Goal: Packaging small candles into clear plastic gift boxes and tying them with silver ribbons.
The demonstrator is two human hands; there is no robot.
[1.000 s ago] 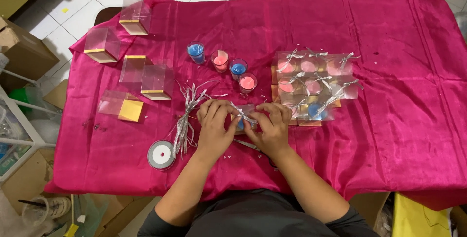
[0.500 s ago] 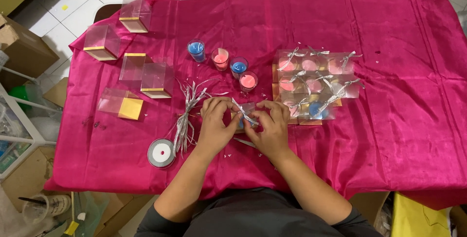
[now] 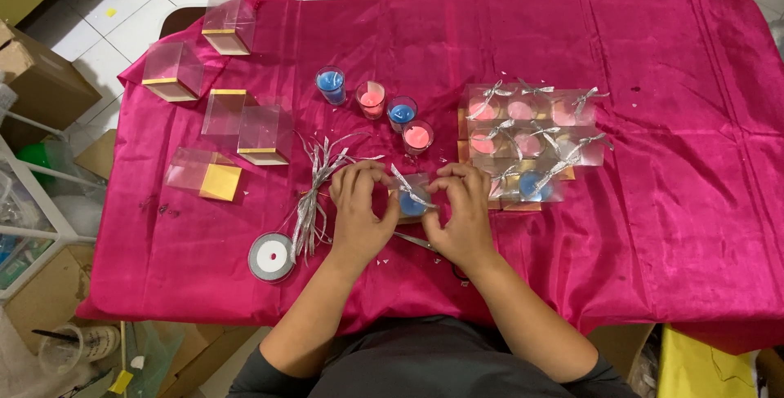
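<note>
The fingers of the left hand (image 3: 357, 206) and the fingers of the right hand (image 3: 461, 210) are curled narrow and pinch the two ends of a thin silver ribbon (image 3: 406, 189), one end on each side. The ribbon crosses the top of a small clear box (image 3: 412, 200) that stands between the two hands, and a blue candle (image 3: 412, 205) shows inside it. The box is near the front middle of the counter (image 3: 670, 202), which is covered with a bright pink cloth. Both thumbs press close to the box from below, and both wrists rest on the cloth.

Just under the hands lies a pair of scissors (image 3: 418, 242), partly hidden by the right wrist. To the left of the left hand there is a bundle of cut silver ribbon pieces (image 3: 317, 190), and below it a round spool of silver ribbon (image 3: 271, 258). Behind the hands four small glass candles (image 3: 376, 112) stand in a loose row, two blue and two pink. To the right of them is a group of finished clear boxes (image 3: 527, 137), each tied with a silver bow, touching each other in rows. On the far left side of the cloth five empty clear boxes with gold bases (image 3: 245, 128) stand or lie well apart from the hands. Small silver scraps are spread on the cloth around the work.
</note>
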